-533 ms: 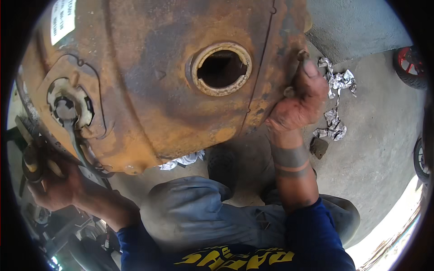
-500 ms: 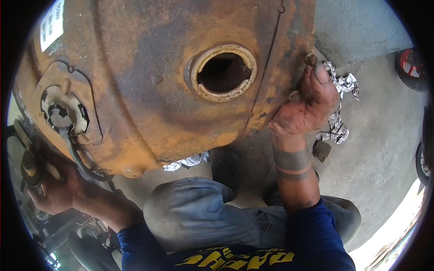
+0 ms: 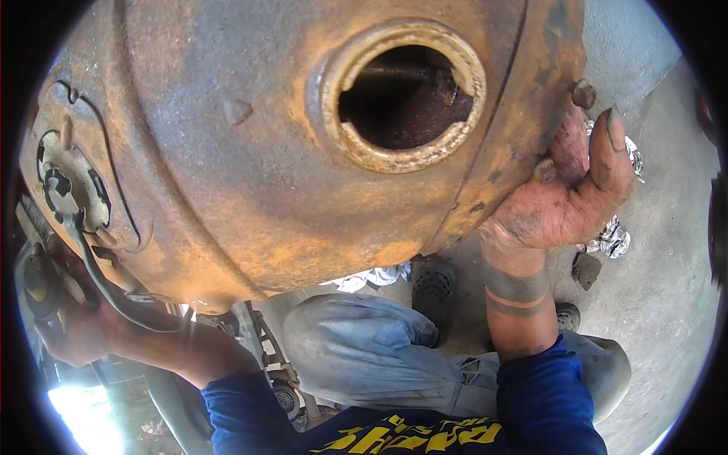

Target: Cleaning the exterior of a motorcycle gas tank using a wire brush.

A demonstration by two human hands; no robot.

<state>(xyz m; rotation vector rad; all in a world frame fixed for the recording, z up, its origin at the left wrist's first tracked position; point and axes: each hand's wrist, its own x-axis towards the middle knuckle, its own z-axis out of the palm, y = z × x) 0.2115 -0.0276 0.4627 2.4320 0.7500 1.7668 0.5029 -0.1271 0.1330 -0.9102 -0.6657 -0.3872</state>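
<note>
A large rusty orange metal tank (image 3: 250,174) fills the upper view, with a round open hole (image 3: 406,95) in its top face. My right hand (image 3: 569,197) grips the tank's right edge, fingers curled behind the rim next to two small bolts (image 3: 582,92). My left hand (image 3: 72,326) reaches under the tank's left end and holds a dark round part (image 3: 38,277). A black cable (image 3: 98,265) runs from a round fitting (image 3: 68,186) on the tank's left face down past that hand.
My legs in grey trousers (image 3: 379,356) are below the tank on a concrete floor (image 3: 652,303). Crumpled foil scraps (image 3: 610,235) and a small dark block (image 3: 585,269) lie on the floor at the right. Machine parts (image 3: 265,356) sit lower left.
The tank now fills far more of the view, its hole much closer. My right hand stays on the right rim, its grip shifted; my left hand stays under the left end.
</note>
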